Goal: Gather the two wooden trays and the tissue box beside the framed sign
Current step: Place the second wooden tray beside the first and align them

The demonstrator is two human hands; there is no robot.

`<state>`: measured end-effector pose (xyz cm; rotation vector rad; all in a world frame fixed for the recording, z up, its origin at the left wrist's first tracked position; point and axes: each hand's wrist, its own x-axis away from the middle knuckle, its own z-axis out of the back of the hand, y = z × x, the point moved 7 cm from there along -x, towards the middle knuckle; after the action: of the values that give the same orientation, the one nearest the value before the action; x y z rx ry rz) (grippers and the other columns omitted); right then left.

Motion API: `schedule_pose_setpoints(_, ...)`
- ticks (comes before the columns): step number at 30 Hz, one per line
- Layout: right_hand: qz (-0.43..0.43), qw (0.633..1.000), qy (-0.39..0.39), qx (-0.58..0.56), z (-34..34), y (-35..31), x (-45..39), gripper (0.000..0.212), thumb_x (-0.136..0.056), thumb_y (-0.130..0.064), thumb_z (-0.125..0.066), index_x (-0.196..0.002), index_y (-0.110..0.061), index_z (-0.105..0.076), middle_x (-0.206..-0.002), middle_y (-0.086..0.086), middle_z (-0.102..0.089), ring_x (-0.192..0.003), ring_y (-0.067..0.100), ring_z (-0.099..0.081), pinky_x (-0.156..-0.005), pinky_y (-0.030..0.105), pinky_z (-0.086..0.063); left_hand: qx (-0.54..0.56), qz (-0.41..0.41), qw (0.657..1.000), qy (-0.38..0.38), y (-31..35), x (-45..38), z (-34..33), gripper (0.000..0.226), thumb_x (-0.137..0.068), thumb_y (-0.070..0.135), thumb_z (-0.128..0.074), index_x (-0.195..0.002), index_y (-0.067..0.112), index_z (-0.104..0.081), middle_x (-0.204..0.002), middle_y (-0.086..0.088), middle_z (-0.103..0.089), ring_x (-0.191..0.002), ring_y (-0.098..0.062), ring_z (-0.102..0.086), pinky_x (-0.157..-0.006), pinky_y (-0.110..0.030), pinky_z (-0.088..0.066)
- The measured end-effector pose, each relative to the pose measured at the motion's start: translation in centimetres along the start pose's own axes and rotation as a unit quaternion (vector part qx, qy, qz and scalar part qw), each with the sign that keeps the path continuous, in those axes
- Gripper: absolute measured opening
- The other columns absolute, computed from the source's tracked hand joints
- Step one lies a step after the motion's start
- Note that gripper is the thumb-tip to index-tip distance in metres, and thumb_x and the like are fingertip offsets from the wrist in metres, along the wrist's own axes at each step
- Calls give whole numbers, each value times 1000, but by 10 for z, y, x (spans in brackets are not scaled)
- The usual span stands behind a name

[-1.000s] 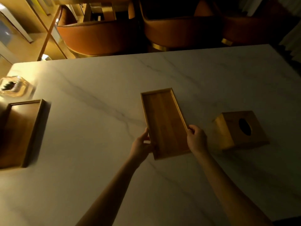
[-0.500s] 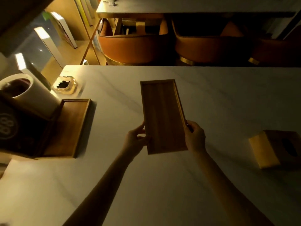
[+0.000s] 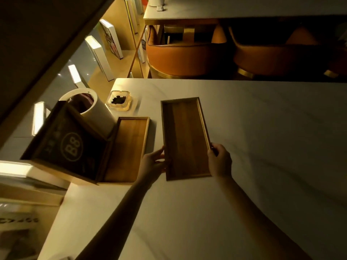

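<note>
Both hands hold a long empty wooden tray [image 3: 185, 137] above the white marble table [image 3: 262, 128]. My left hand [image 3: 153, 164] grips its left rim near the near end, my right hand [image 3: 219, 160] its right rim. A second wooden tray [image 3: 127, 149] lies flat on the table just to the left, a narrow gap away. The dark framed sign [image 3: 67, 145] marked "88" stands tilted at the table's left edge, touching that second tray. The tissue box is out of view.
A white cylindrical container [image 3: 88, 107] stands behind the sign. A glass ashtray [image 3: 119, 101] with dark bits sits at the far left corner. Orange chairs [image 3: 187, 55] line the far edge. Lit floor panels and books lie beyond the left edge.
The held tray has moved left across the table and now hangs beside the second tray. My view turned left, so the tissue box has left the frame and the sign shows fully.
</note>
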<state>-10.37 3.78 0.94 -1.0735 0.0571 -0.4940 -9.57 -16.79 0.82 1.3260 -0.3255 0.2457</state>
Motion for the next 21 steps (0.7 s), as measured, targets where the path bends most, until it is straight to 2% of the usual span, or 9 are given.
schedule_pose_setpoints(2,-8,1000,-3,3,-15,-1,4,30,-93,-8,-41,-121,-1,-50,-122,20,-59,-114,31,-55,-93,34,-46,-3,14,1000,9,-7,-4,13,54,-84,-3,-54,-134,10,-38,-87,7,-59,-77,-4,-61,-75,-22,-54)
schedule_pose_setpoints(7,-26,1000,-1,15,-46,2,11,29,-93,-9,-41,-120,-1,-50,-120,20,-59,-111,31,-57,-92,35,-47,-35,39,999,14,-30,-11,36,53,-84,-1,-55,-134,11,-39,-87,8,-58,-76,-5,-59,-80,-30,-54)
schedule_pose_setpoints(10,-31,999,-1,21,-51,9,14,29,-93,-8,-41,-120,-1,-51,-119,19,-60,-110,30,-57,-91,33,-47,-34,53,998,12,-40,-13,36,52,-84,-1,-55,-133,11,-40,-95,4,-59,-77,-5,-59,-78,-27,-53)
schedule_pose_setpoints(14,-42,999,1,35,-61,16,14,28,-93,-7,-41,-118,-1,-51,-117,20,-60,-108,30,-58,-83,27,-45,-37,71,997,-1,-52,-20,37,53,-85,-1,-55,-134,11,-39,-90,8,-57,-77,-4,-58,-77,-25,-53)
schedule_pose_setpoints(17,-54,998,1,44,-66,21,11,28,-93,-6,-41,-118,-1,-51,-117,20,-60,-107,30,-58,-80,25,-43,-45,78,996,-2,-56,-25,37,53,-85,1,-55,-134,11,-39,-101,1,-58,-79,-6,-58,-82,-29,-52)
schedule_pose_setpoints(21,-52,998,-2,42,-65,24,12,29,-93,-6,-41,-119,-1,-51,-118,20,-60,-108,30,-58,-86,31,-48,-56,71,996,9,-55,-22,36,54,-84,2,-57,-134,10,-38,-119,-10,-60,-93,-15,-59,-89,-36,-52)
